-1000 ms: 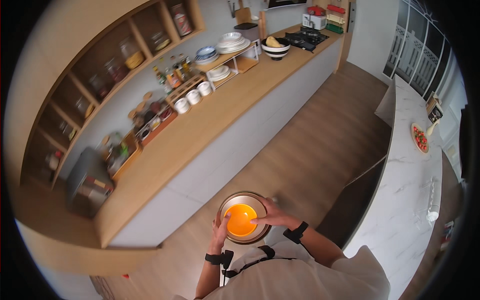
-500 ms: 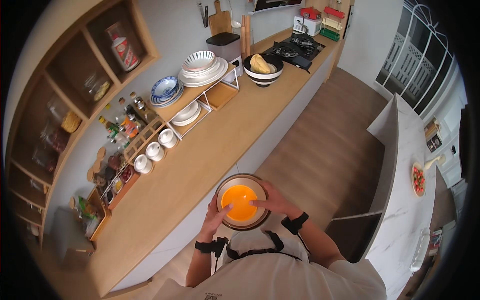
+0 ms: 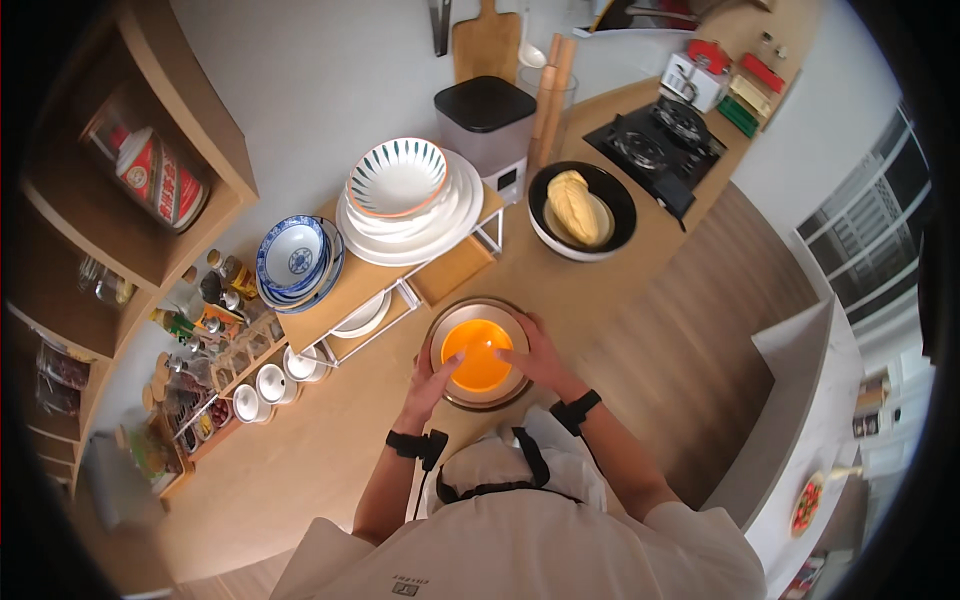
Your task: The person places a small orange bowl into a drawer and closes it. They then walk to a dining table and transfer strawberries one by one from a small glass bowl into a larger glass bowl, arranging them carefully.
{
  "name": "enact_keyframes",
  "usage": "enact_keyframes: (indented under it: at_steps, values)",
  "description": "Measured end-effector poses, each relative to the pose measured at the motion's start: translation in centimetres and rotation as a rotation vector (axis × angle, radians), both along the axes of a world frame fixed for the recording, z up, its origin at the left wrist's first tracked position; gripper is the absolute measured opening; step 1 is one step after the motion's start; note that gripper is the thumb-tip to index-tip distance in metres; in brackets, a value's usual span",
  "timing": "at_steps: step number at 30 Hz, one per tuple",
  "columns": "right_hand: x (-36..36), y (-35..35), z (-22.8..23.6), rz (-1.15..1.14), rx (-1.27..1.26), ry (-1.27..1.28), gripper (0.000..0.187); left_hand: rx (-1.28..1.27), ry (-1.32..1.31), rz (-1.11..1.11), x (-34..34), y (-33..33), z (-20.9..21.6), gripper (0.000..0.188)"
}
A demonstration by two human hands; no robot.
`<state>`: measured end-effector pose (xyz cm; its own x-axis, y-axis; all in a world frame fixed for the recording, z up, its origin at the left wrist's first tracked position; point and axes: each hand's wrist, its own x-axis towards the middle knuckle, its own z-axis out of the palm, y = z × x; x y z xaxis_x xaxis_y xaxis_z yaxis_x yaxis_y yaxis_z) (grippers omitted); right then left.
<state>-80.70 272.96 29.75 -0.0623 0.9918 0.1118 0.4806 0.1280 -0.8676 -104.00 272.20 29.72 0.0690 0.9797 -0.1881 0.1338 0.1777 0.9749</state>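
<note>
Between my two hands is a round beige bowl [image 3: 480, 314] with a dark brown rim. Inside it sits a smaller bright orange bowl [image 3: 480, 365]. My left hand [image 3: 430, 384] grips the left side, its thumb over the rim reaching the orange bowl. On the other side my right hand [image 3: 541, 360] does the same, with its fingers hidden beneath the beige bowl. The pair is level, in front of the wooden counter [image 3: 330, 420]; whether it touches the counter I cannot tell.
Ahead stands a rack with white plates [image 3: 455, 222] and blue-patterned bowls [image 3: 296, 252]. Right of it are a black bowl [image 3: 615, 190] holding a yellow item and a gas stove [image 3: 640, 145]. White lidded jars [image 3: 270, 382] line the left. A marble island [image 3: 790, 430] stands at right.
I have moved forward along the counter, nearer the rack and the black bowl. Both hands still hold the beige bowl with the orange one inside.
</note>
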Motion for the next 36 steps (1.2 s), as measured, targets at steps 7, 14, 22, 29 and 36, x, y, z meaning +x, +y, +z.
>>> enact_keyframes:
  at_steps: [7,14,22,29,36]
  values:
    - [2.2,14.0,-0.4,0.216,-0.07,0.079,0.072,-0.024,0.016,0.308,4.3,9.4,-0.5,0.07]
    - [2.4,19.2,-1.9,0.329,-0.141,0.067,0.073,0.024,0.09,0.465,5.8,12.8,-2.3,0.071]
    - [1.7,21.0,-3.2,0.308,-0.034,0.108,0.069,-0.053,0.19,0.477,6.6,13.5,-0.8,0.075]
    - [0.5,20.5,-3.9,0.167,0.038,0.07,0.062,-0.089,0.182,0.524,6.6,13.1,-2.4,0.073]
    - [0.3,20.7,-4.8,0.168,-0.004,0.058,0.033,-0.128,-0.439,0.758,6.5,9.4,-4.8,0.055]
